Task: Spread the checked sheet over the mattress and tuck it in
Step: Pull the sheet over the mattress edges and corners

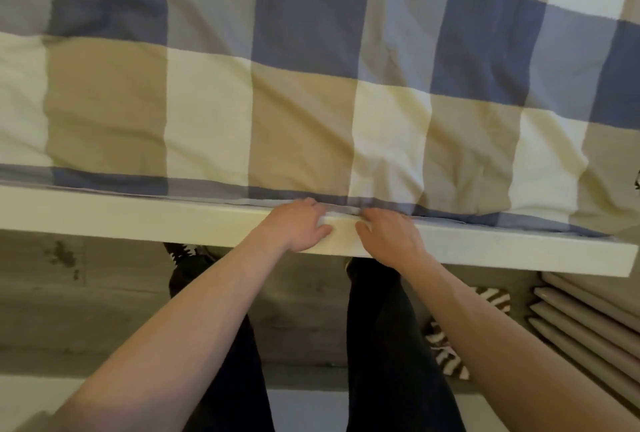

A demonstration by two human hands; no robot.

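Nearest the camera, two bare forearms reach forward over dark trousers (391,345) and a grey floor (104,310). A striped cloth (446,359) lies on the floor by the right leg, and slatted panels (585,320) lean at the lower right.

Beyond the legs runs the white frame (138,213) of the bed, crossing the view from left to right. Both hands rest on its top edge, close together but apart. The left hand (301,223) lies palm down with its thumb spread along the frame's face and its fingers (308,204) reaching to the seam where sheet meets frame. The right hand (388,229) mirrors it, thumb on the frame, fingers (381,213) curled at the same seam. The fingertips seem to press the sheet's edge down into the gap, though whether either hand actually pinches cloth is hard to tell, since the tips are partly hidden.

The sheet (311,85), checked in blue, tan and cream, covers the whole bed surface beyond the frame. Left of the hands its edge lies flat and straight along the frame. Right of the hands it puckers and bulges, and at the far right a loose corner (571,209) hangs out over the frame.
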